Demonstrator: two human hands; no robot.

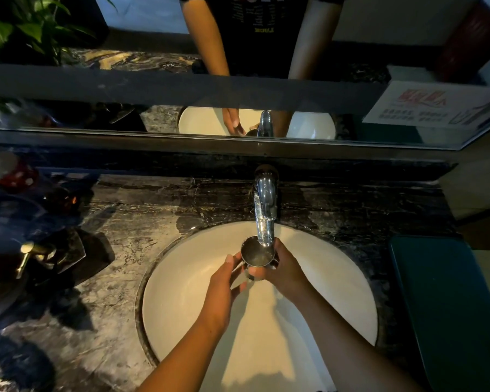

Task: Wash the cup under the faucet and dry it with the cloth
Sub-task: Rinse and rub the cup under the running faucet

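A small shiny metal cup (256, 253) is held upright over the white basin (181, 278), its mouth right under the spout of the chrome faucet (264, 205). My right hand (283, 268) wraps around the cup's right side and grips it. My left hand (224, 287) rests against the cup's left side with fingers spread along the wall. Water in the cup cannot be made out clearly. A dark green cloth (447, 306) lies flat on the counter to the right of the basin.
The dark marble counter (125, 250) surrounds the basin. A brass-topped dispenser (29, 256) and dark dishes stand at the left. A mirror (153, 117) runs behind the faucet, with a plant (20, 26) at far left and a printed sign (436, 106) at right.
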